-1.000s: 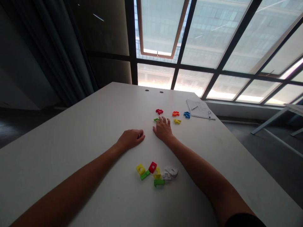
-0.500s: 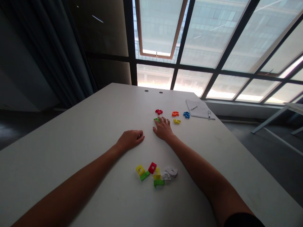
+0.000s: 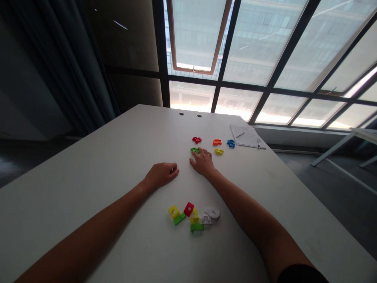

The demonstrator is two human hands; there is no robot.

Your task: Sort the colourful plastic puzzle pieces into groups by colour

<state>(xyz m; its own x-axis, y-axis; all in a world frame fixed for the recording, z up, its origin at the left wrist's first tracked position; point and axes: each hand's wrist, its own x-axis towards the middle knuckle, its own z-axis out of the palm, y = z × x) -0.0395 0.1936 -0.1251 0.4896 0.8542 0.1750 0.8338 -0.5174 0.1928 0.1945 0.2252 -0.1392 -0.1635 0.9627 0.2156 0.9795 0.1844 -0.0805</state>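
Observation:
My right hand (image 3: 202, 161) rests over the table with its fingers apart, the fingertips at the near edge of a small pile of green plastic pieces (image 3: 194, 150). Part of that pile is behind the fingers. My left hand (image 3: 162, 174) lies on the table to the left, its fingers curled in; whether anything is inside them is hidden. Beyond the right hand sit red pieces (image 3: 196, 140), orange pieces (image 3: 217, 142), blue pieces (image 3: 231, 144) and yellow pieces (image 3: 218, 151), each colour in its own small group.
Between my forearms lies a mixed group: a yellow piece (image 3: 174, 212), a red piece (image 3: 189, 209), a green piece (image 3: 196, 227) and white pieces (image 3: 212, 214). Paper sheets (image 3: 249, 135) with pens lie at the right edge of the white table (image 3: 123, 141). Windows stand behind.
The right hand's fingers have drawn back slightly, so more of the green pieces shows. My left hand stays in place. The whole view has shifted a little.

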